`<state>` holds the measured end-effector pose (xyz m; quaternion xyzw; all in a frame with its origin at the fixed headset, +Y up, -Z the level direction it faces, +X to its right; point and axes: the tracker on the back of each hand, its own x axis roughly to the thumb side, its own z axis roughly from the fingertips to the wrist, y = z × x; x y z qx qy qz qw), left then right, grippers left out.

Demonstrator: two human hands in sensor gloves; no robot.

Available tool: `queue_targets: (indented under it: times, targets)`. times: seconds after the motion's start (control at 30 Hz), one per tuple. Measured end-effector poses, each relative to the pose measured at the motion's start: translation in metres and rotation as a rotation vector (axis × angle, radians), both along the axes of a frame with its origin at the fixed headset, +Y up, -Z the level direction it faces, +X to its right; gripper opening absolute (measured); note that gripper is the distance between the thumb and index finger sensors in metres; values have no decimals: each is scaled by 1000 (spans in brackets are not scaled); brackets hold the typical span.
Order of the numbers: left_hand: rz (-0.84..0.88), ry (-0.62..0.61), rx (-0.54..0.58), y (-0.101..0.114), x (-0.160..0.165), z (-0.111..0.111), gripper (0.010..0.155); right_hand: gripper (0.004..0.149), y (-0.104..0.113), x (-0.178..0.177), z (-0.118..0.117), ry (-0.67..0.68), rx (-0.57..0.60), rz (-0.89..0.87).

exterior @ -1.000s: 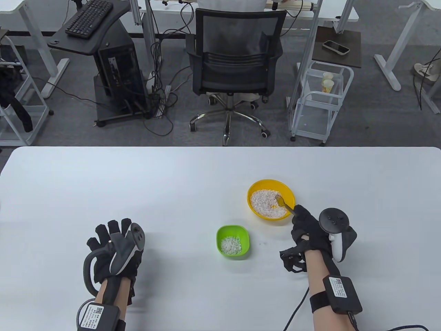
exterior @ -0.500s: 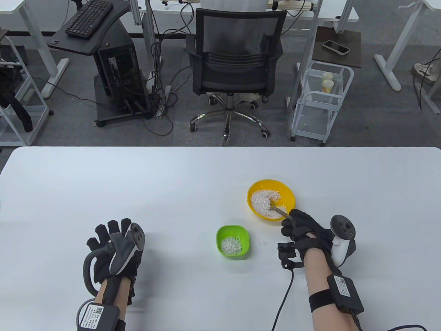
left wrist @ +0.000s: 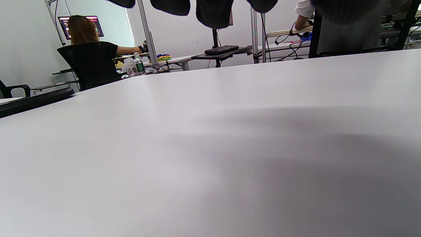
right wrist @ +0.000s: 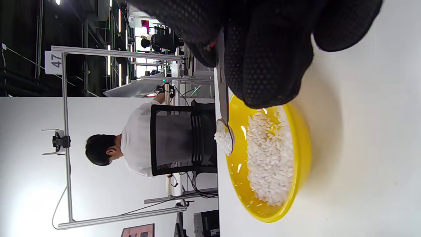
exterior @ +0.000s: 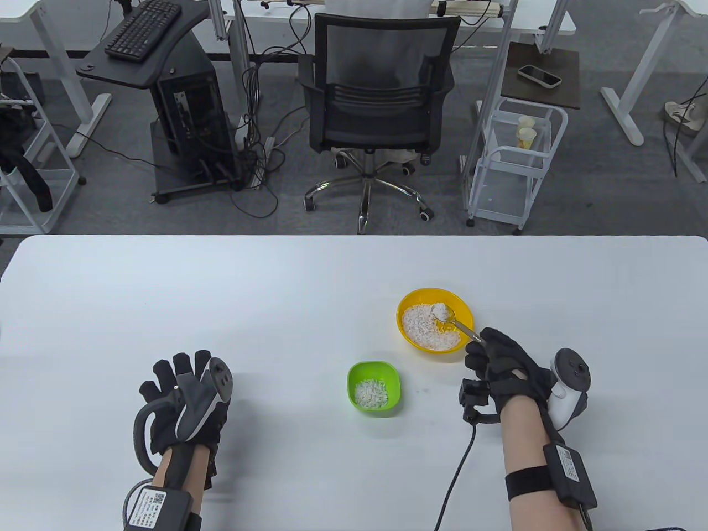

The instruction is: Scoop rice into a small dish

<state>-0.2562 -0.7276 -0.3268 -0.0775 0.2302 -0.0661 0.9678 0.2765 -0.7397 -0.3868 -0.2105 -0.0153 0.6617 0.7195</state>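
A yellow bowl (exterior: 404,312) with white rice stands right of the table's middle; it also shows in the right wrist view (right wrist: 301,158). A small green dish (exterior: 396,378) with a little rice stands just in front and left of it. My right hand (exterior: 500,368) grips the handle of a metal spoon (exterior: 456,323). The spoon's bowl carries a heap of rice (right wrist: 223,140) and is raised above the yellow bowl. My left hand (exterior: 182,398) rests flat on the table at the front left, fingers spread and empty; only its fingertips (left wrist: 213,10) show in the left wrist view.
A black cable (exterior: 456,481) runs from my right wrist toward the table's front edge. Beyond the table's far edge stand an office chair (exterior: 381,110) and a white trolley (exterior: 517,160). The white table (exterior: 221,298) stretches bare left of the dishes.
The spoon dipped into the rice in the yellow bowl, then came up loaded with rice. My right hand shifted slightly right. My left hand has not moved.
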Motion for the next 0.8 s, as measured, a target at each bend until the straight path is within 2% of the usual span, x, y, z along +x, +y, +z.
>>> queue_targets:
  times: [0.3, 0.4, 0.63, 0.8]
  targets:
    - [-3, 3, -2, 0, 1, 0, 72, 45, 16, 9, 2, 65, 81, -97]
    - [-4, 3, -3, 0, 1, 0, 73, 45, 21, 8, 0, 131, 100, -105]
    - [6, 4, 2, 0, 0, 0, 72, 44, 23, -5, -6, 407, 81, -79]
    - [10, 6, 4, 0, 0, 0, 73, 44, 22, -21, -8, 500, 60, -13]
